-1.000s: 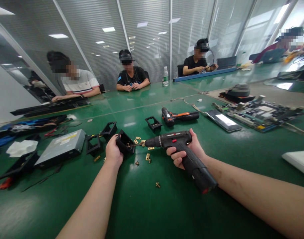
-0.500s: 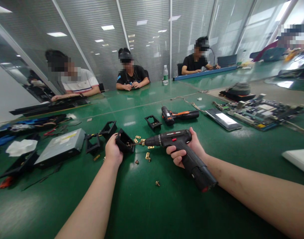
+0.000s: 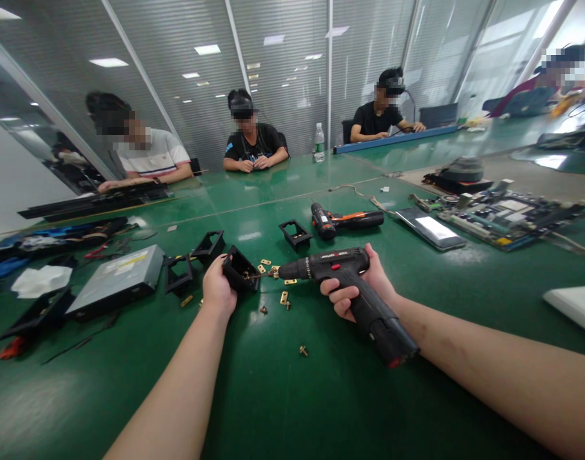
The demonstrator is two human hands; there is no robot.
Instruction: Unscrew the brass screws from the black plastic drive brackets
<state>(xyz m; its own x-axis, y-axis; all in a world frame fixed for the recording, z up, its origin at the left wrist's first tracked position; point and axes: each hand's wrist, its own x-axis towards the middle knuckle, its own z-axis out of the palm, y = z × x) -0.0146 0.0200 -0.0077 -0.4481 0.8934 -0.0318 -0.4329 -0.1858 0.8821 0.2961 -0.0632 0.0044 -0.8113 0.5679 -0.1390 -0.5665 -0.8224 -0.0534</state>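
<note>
My left hand (image 3: pixel 220 285) is closed round the left side of a black plastic frame (image 3: pixel 235 260), tilted with its hollow side facing right. In my right hand (image 3: pixel 352 287) is a black cordless drill (image 3: pixel 337 265), gripped by its handle and pointing left. Its long thin bit reaches into the hollow of the frame, where a small brass-coloured piece shows; whether the tip sits in a screw is too small to tell. Several brass plates (image 3: pixel 284 298) lie under and beside the chuck. Loose screws (image 3: pixel 304 351) are scattered nearer to me on the green table (image 3: pixel 268 396).
More black frames (image 3: pixel 295 235) stand around the work. A second drill (image 3: pixel 347 222) lies behind mine. To the left is a metal disc drive (image 3: pixel 119 281); to the right, a black device (image 3: pixel 430 229) and a circuit board (image 3: pixel 510 214). Several people sit across the table.
Almost nothing differs. Both hands, the black frame and the drill keep the same position, and the bit still reaches into the frame. The view has shifted very slightly.
</note>
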